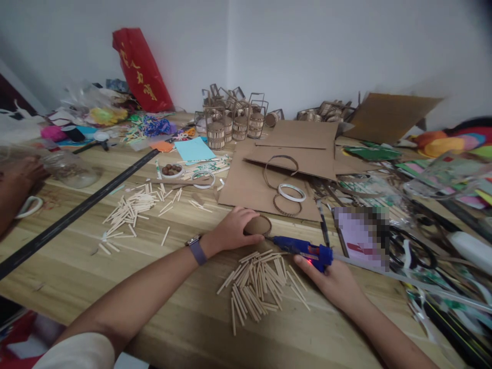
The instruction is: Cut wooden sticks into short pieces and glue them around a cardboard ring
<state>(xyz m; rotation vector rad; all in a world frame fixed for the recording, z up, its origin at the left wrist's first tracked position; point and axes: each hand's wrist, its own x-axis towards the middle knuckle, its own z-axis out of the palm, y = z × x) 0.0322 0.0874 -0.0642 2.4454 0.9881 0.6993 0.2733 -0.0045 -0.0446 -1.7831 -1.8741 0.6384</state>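
My left hand is closed over a small round cardboard ring piece resting on the wooden table. My right hand grips a blue glue gun. Its nozzle points left and meets the edge of the cardboard piece, and a red light glows on its body. A heap of short wooden sticks lies just in front of both hands. A purple watch band sits on my left wrist.
More sticks are scattered to the left beside a long black strip. Cardboard sheets with rings, small finished baskets, a red bag and craft clutter fill the back and right. Another person's hand rests at far left.
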